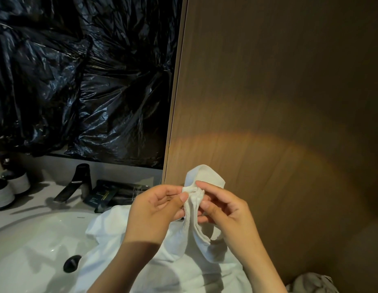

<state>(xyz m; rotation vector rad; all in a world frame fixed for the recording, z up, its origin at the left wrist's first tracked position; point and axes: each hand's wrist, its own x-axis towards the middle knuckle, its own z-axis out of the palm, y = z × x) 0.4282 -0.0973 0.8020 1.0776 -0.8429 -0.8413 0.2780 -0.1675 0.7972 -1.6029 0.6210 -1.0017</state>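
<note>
Two hands meet in front of me over the sink (36, 240), both busy with one white towel (205, 173). The left hand (156, 208) pinches a bunch of narrow pleats between thumb and curled fingers, and the right hand (224, 210) grips the same gathered spot from the other side, fingertips pressed against the folds, so neither hand is spread wide. Above the pinch, the towel rises in a rounded loop against the wooden panel (268, 102). Below it, the pleats fall in a long fan, one band curving round under the right hand. The rest of the towel lies loosely heaped over the near rim of the sink, reaching almost to the dark drain (72, 263). Behind the basin a black faucet (78, 182) stands on the table (42, 187), its spout leaning toward the bowl. Just beside it, to the right, lie some dark packets (103, 195), partly hidden by the left hand. At the far left edge sit pale jars (6, 193) with dark tops. Crumpled black plastic (78, 81) covers the wall above all this. Low in the right corner a grey cloth (310, 283) is bunched up, well apart from the towel.
</note>
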